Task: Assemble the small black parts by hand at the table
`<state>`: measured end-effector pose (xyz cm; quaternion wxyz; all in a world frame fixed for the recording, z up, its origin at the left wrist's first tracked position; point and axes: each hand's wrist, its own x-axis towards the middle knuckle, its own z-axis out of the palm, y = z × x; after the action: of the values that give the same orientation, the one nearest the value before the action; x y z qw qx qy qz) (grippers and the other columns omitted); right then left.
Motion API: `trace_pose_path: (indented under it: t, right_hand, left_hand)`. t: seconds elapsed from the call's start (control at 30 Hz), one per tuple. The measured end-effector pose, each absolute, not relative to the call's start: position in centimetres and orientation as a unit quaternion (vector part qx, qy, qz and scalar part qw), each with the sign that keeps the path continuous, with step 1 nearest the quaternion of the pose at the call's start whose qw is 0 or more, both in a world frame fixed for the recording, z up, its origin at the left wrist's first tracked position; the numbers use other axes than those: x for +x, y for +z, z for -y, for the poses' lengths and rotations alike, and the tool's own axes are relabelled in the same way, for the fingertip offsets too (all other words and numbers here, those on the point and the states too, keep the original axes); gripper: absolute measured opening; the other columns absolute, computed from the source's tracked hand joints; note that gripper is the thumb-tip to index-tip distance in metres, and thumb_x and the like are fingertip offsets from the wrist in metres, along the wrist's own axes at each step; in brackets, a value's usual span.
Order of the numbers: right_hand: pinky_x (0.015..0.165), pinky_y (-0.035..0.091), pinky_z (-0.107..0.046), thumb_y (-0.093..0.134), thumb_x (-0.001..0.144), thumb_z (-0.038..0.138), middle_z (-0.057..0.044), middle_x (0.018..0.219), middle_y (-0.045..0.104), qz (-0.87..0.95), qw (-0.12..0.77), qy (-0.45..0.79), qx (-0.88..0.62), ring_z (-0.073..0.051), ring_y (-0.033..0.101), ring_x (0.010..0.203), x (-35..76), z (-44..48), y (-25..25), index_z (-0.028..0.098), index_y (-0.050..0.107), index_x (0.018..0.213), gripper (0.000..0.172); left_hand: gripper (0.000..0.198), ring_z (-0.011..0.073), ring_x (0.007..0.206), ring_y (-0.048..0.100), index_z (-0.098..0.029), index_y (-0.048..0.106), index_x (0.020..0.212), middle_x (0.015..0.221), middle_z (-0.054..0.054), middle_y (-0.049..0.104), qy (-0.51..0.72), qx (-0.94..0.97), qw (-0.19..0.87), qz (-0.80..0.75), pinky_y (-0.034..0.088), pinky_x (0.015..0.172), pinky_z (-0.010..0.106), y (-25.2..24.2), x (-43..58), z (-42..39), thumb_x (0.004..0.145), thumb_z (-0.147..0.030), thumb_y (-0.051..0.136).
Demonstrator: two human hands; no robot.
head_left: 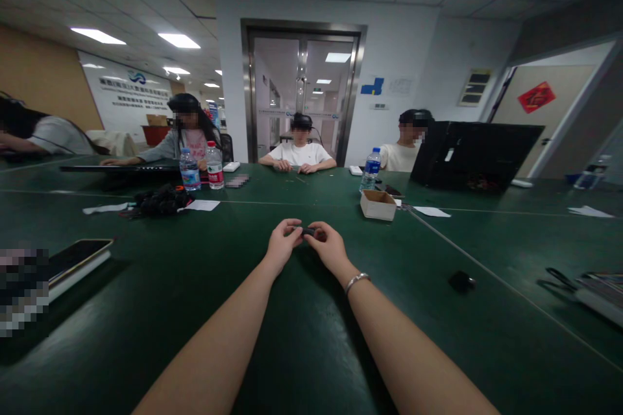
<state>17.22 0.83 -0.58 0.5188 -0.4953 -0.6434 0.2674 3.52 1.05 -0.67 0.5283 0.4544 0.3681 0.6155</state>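
Observation:
Between my two hands, just above the green table (204,311), is a small dark object (307,232), too small and blurred to name. My left hand (283,243) pinches its left end between thumb and fingers. From the other side my right hand (329,244), with a silver bangle on the wrist, grips its right end. The fingertips of both hands nearly meet around it, and they cover most of its surface.
A small cardboard box (378,205) stands ahead to the right, by a water bottle (371,168). A small black item (462,281) lies right of my arm. Black tangled gear (163,200) and two bottles are ahead left. A black monitor (474,155) stands far right; several people sit around.

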Motion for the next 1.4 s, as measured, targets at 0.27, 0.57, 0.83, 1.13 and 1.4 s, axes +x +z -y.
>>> trace_pose_path:
  t: [0.27, 0.57, 0.83, 1.13, 1.4]
  right_hand:
    - [0.062, 0.053, -0.029, 0.068, 0.065, 0.033, -0.004, 0.085, 0.065, 0.578, 0.537, 0.428, -0.441, -0.012, 0.063, 0.061, 17.4, -0.9, -0.3, 0.017, 0.063, 0.094, 0.034]
    - [0.066, 0.057, -0.030, 0.073, 0.063, 0.029, -0.001, 0.076, 0.063, 0.518, 0.566, 0.483, -0.422, -0.014, 0.066, 0.061, 17.5, -0.7, 0.0, 0.016, 0.062, 0.093, 0.035]
    - [0.067, 0.057, -0.031, 0.076, 0.059, 0.029, 0.001, 0.075, 0.062, 0.516, 0.566, 0.499, -0.407, -0.014, 0.066, 0.061, 17.4, -0.5, 0.1, 0.015, 0.062, 0.090, 0.037]
    - [0.074, 0.056, -0.033, 0.077, 0.056, 0.029, 0.002, 0.077, 0.060, 0.512, 0.563, 0.508, -0.404, -0.013, 0.066, 0.064, 17.7, -0.5, 0.1, 0.016, 0.063, 0.092, 0.041]
    - [0.080, 0.053, -0.032, 0.078, 0.055, 0.030, 0.003, 0.075, 0.058, 0.518, 0.561, 0.516, -0.387, -0.012, 0.064, 0.070, 18.0, -0.7, -0.1, 0.017, 0.063, 0.094, 0.044]
  left_hand:
    - [0.025, 0.0143, 0.076, 0.063, -0.014, 0.065, 0.084, 0.081, 0.006, 0.064, 0.591, 0.475, 0.509, -0.407, 0.053, 0.075, 0.031, -0.4, 3.4, -1.1, 0.065, -0.027, 0.074]
    - [0.030, 0.0142, 0.074, 0.063, -0.013, 0.069, 0.086, 0.085, 0.008, 0.069, 0.563, 0.494, 0.502, -0.432, 0.049, 0.073, 0.029, 0.1, 2.4, -1.1, 0.062, -0.032, 0.074]
    - [0.028, 0.0133, 0.070, 0.062, -0.014, 0.068, 0.085, 0.075, 0.005, 0.067, 0.563, 0.508, 0.490, -0.430, 0.048, 0.066, 0.024, 0.0, 2.5, -1.1, 0.063, -0.030, 0.074]
    - [0.025, 0.0114, 0.070, 0.061, -0.013, 0.070, 0.084, 0.083, 0.008, 0.069, 0.572, 0.484, 0.507, -0.426, 0.048, 0.065, 0.022, -0.2, 2.4, -1.3, 0.067, -0.032, 0.071]
    - [0.028, 0.0104, 0.065, 0.059, -0.013, 0.068, 0.079, 0.073, 0.005, 0.066, 0.565, 0.485, 0.508, -0.434, 0.046, 0.062, 0.022, -0.1, 2.4, -1.2, 0.064, -0.036, 0.073]
